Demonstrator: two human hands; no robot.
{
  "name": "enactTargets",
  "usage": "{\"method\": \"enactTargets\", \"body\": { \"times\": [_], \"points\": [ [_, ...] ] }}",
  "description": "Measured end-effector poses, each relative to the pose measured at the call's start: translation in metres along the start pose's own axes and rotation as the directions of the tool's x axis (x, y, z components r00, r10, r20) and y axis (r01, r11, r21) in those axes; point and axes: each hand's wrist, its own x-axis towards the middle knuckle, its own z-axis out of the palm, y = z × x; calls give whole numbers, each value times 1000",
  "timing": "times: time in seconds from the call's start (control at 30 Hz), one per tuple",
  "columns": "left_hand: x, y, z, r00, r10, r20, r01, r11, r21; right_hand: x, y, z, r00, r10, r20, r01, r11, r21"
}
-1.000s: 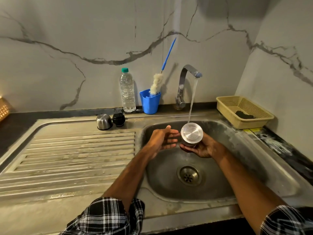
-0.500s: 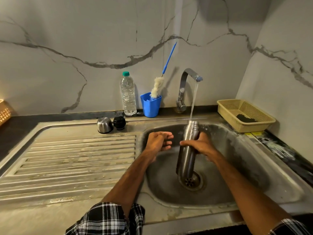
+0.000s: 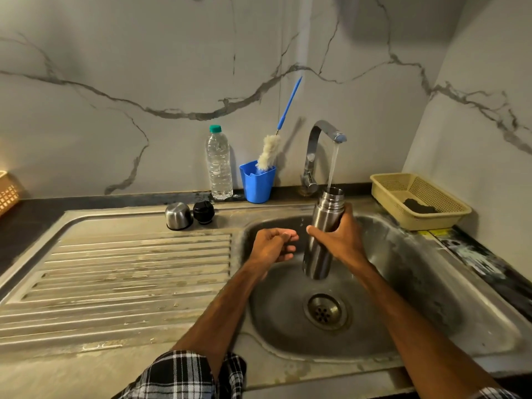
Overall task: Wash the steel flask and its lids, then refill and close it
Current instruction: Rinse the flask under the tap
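Two lids [image 3: 190,215] sat far left on the bench. Over the sink [image 3: 431,283], the right hand [image 3: 342,240] gripped the steel flask [image 3: 322,234] mid-body under the tap [image 3: 322,139]; the left hand [image 3: 273,246] hung loosely curled, empty. Wet steel probably slips and grows heavier filling; that mid-body hold seemed wise.

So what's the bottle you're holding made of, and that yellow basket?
The flask looks like brushed steel: grey, with a soft metallic shine like the sink. The yellow basket seems to be plastic: dull, evenly coloured, with moulded mesh walls. I can't be certain from looks alone.
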Motion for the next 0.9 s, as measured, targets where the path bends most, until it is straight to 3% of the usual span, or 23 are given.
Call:
{"method": "enactTargets", "body": {
  "times": [0.1,0.2,0.33,0.43,0.6,0.7,0.83,0.9],
  "points": [
    [0,-3,0,1000,11,-10,-11,1000,1,-4,7,2,997,46,68,-35,987,-158],
    [3,-4,0,1000,26,-4,-26,999,47,-2,7,-1,1000,2,-29,-4,998,-66],
    [4,-6,0,998,62,20,-64,990,125,-3,8,2,994,60,91,-45,986,-158],
    [5,-7,0,996,76,40,-82,982,168,-1,4,2,1000,-2,-1,2,997,-73],
    [5,-9,1,997,66,35,-71,987,144,-2,7,4,998,39,41,-31,985,-167],
    [8,-9,1,997,68,32,-71,989,133,1,3,1,998,-19,-55,15,998,-64],
    [7,-10,3,998,52,28,-55,995,85,-2,9,3,998,34,53,-24,985,-173],
    [7,-9,2,998,53,35,-56,995,87,-2,6,2,1000,6,-20,-8,994,-106]
  ]
}}
